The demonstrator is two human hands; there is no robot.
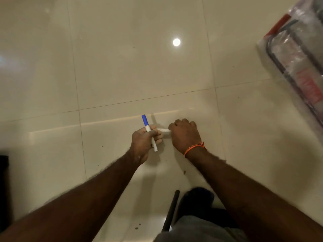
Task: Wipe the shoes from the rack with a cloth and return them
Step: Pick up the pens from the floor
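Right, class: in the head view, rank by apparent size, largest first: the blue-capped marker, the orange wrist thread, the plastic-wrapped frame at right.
1. Plastic-wrapped frame, cut off by the picture edge.
2. Blue-capped marker, held in the left hand.
3. Orange wrist thread on the right wrist; partly hidden, so nearly level with the marker.

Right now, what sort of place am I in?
Probably a room indoors, perhaps in a home: a glossy tiled floor reflects a ceiling light, and a plastic-wrapped item lies at the right. No shoes or rack show; the left hand holds a marker.
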